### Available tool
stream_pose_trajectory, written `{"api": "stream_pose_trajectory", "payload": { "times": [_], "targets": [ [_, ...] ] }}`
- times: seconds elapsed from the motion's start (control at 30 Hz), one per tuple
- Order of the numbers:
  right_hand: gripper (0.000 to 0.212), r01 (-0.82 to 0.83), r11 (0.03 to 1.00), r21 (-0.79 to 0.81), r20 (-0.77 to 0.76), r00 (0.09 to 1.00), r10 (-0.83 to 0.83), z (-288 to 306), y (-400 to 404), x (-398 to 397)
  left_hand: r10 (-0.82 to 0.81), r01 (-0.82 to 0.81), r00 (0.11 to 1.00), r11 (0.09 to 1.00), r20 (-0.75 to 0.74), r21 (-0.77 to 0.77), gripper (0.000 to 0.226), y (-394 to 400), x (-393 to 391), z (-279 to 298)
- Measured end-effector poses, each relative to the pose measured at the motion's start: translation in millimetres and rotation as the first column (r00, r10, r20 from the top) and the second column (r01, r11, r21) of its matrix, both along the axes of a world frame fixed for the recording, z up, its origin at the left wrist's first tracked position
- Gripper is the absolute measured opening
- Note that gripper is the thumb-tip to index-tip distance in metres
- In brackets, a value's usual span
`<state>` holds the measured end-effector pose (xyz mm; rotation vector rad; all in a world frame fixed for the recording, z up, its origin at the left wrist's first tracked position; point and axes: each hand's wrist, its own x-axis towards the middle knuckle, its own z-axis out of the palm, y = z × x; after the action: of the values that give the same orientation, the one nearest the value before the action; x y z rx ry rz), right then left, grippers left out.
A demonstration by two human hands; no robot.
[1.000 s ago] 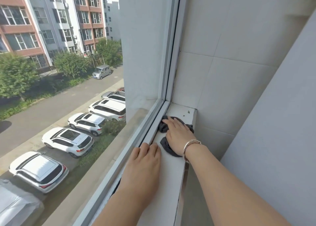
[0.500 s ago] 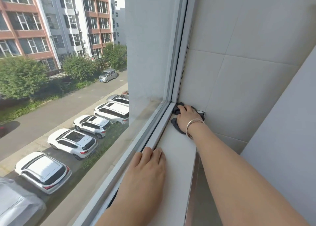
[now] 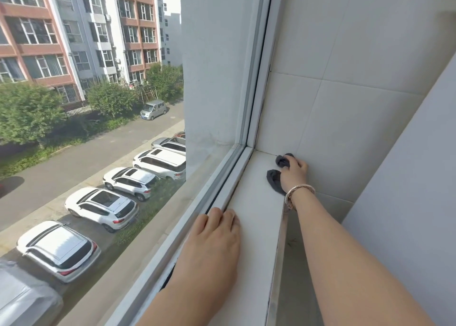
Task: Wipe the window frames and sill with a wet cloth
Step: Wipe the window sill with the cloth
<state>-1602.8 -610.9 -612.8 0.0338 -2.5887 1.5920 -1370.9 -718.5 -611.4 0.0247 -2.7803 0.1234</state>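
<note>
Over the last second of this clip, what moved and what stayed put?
The right hand pushed the dark cloth along the sill away from the person, into the far corner against the tiled wall. It kept hold of the cloth throughout. The left hand stayed flat on the sill by the window frame.

Through the glass I look down on a grey asphalt road [image 3: 74,158] with a row of white parked cars [image 3: 103,206] lined up nose to tail along its near edge. A small silver-grey van [image 3: 153,109] stands on the far side of the road, beside bushy green trees [image 3: 27,111]. Behind them rise tall brick-red and grey apartment blocks [image 3: 74,29]. To my right is a wall of large glossy white tiles [image 3: 345,91], and a thin rose-gold bangle [image 3: 298,193] circles my wrist.
</note>
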Motion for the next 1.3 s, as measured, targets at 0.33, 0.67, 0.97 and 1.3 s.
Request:
{"api": "stream_pose_trajectory", "payload": {
  "times": [0.33,0.67,0.97,1.3],
  "targets": [
    [0.045,-0.076,0.997,-0.028,0.133,0.988,0.079,-3.7,12.1,72.2,-0.004,-0.004,0.985,0.999,0.175,0.048,0.052,9.4,4.2,24.5],
    [0.045,-0.075,0.982,-0.171,0.139,0.985,0.100,-8.9,16.9,177.1,0.047,-0.076,0.989,0.976,0.142,0.205,0.051,23.9,76.4,32.7],
    [0.041,-0.168,0.970,-0.176,0.145,0.970,0.194,-8.5,30.0,365.0,0.196,-0.273,0.934,0.931,0.298,0.242,0.043,50.2,268.0,51.9],
    [0.047,-0.235,0.949,-0.213,0.230,0.931,0.282,1.8,42.4,518.1,0.399,-0.516,0.808,0.834,0.433,0.196,0.044,74.7,439.4,76.3]
  ]
}}
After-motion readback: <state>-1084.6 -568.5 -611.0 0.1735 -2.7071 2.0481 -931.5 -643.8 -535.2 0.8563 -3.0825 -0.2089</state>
